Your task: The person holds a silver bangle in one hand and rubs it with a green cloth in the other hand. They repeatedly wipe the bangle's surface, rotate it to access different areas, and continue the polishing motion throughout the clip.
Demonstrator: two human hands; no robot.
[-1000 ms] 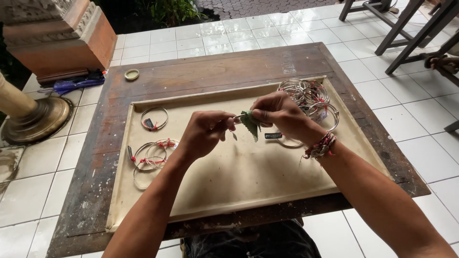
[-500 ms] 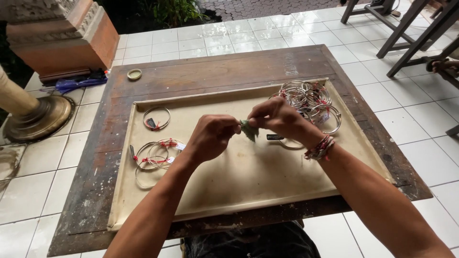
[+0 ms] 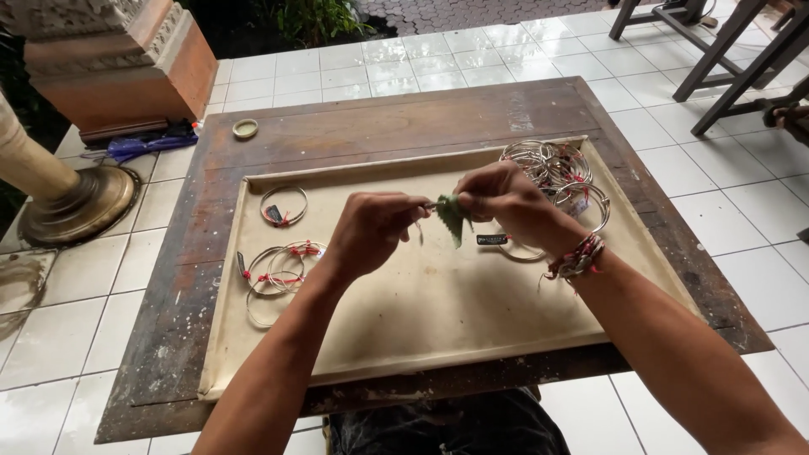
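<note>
Left hand (image 3: pixel 371 232) and right hand (image 3: pixel 506 198), both pinched, grip a small green cloth (image 3: pixel 451 219) above the beige tray (image 3: pixel 421 337); silver bangles (image 3: pixel 552 168) lie beside the right hand.

We see a worn, dark wooden table (image 3: pixel 379 126) standing on white floor tiles (image 3: pixel 472 67). Directly on it lie a shallow beige tray (image 3: pixel 438 329) filling most of its top and, near the far left corner, a small round lid (image 3: pixel 245 128).

Showing green on the small serrated cloth scrap (image 3: pixel 452 219), silver with red ties on the thin metal bangles (image 3: pixel 552 164), beige across the shallow tray (image 3: pixel 438 312).
</note>
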